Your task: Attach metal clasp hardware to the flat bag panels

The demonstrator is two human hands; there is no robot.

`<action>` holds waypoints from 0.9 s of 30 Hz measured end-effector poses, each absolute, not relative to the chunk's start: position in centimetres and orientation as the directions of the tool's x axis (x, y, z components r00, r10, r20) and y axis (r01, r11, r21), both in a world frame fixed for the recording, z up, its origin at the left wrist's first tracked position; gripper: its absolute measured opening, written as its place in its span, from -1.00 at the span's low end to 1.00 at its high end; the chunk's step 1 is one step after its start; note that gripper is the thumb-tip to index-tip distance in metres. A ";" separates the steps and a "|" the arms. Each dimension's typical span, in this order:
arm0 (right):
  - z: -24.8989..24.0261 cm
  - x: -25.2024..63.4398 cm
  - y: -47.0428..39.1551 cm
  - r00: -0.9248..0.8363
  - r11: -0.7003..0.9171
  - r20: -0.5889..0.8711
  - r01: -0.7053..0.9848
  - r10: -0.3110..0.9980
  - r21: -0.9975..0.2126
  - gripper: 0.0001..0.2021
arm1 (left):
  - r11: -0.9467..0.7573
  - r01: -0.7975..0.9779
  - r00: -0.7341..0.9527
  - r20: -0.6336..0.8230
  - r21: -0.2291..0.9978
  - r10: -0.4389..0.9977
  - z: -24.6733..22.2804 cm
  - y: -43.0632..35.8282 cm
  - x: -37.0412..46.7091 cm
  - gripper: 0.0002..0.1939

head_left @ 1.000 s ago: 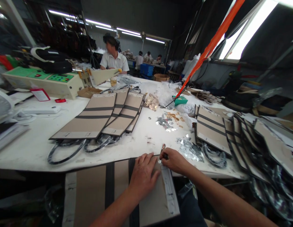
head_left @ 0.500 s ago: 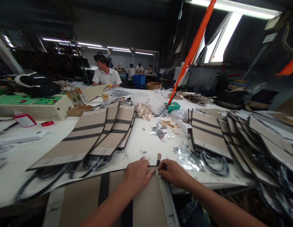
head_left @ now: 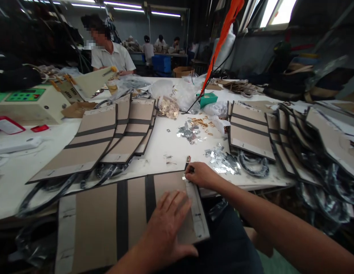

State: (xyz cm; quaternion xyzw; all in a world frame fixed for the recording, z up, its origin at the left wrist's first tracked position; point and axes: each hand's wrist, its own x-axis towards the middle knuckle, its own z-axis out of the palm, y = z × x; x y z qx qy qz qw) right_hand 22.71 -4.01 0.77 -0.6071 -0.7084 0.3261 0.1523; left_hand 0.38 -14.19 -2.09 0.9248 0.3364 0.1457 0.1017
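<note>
A tan panel (head_left: 95, 224) with two dark bands and pale strips at its ends lies before me, overhanging the table's front edge. My left hand (head_left: 169, 219) rests on its right part, fingers spread and thumb out to the side. At the panel's far right corner, my right hand (head_left: 198, 174) is closed in a pinch; a bit of something small and dark shows between the fingers, too hidden to name. Just beyond those fingers a narrow dark tab with a shiny coppery end (head_left: 188, 160) sticks out past the panel's edge.
Stacked similar panels with plastic-wrapped handles stand at left (head_left: 91, 142) and right (head_left: 248, 131). Loose silver metal plates (head_left: 224, 161) and gold pieces (head_left: 201, 122) lie mid-table. An orange strip (head_left: 218, 49) hangs above. Across the table sits a person in a white shirt (head_left: 115, 57).
My left hand has moved from the panel's far edge nearer to me and spread open. The right hand stays pinched at the corner. My view has tilted down.
</note>
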 end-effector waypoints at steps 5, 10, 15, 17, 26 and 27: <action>0.6 22.9 -3.8 -0.215 0.056 -0.167 0.757 0.962 -0.651 -0.94 | -0.711 0.656 0.738 -0.015 0.255 0.675 -3.2 -16.9 1.5 0.11; 0.7 22.9 -3.3 -0.208 0.069 -0.146 0.769 0.967 -0.635 -0.94 | -0.704 0.648 0.740 -0.021 0.290 0.673 -2.0 -15.6 1.7 0.07; 0.7 22.7 -2.9 -0.209 0.077 -0.144 0.782 0.967 -0.618 -0.93 | -0.715 0.636 0.747 0.000 0.290 0.664 -1.8 -15.1 1.2 0.07; 0.5 22.6 -3.0 -0.204 0.077 -0.140 0.787 0.969 -0.612 -0.93 | -0.717 0.634 0.749 -0.001 0.289 0.662 -2.1 -15.1 1.2 0.09; 0.3 22.6 -3.5 -0.193 0.089 -0.117 0.804 0.974 -0.588 -0.92 | -0.718 0.634 0.755 -0.028 0.287 0.656 -2.5 -15.0 1.3 0.10; 0.4 22.6 -3.6 -0.197 0.094 -0.115 0.806 0.974 -0.585 -0.93 | -0.718 0.633 0.755 -0.027 0.289 0.655 -2.5 -15.0 1.3 0.11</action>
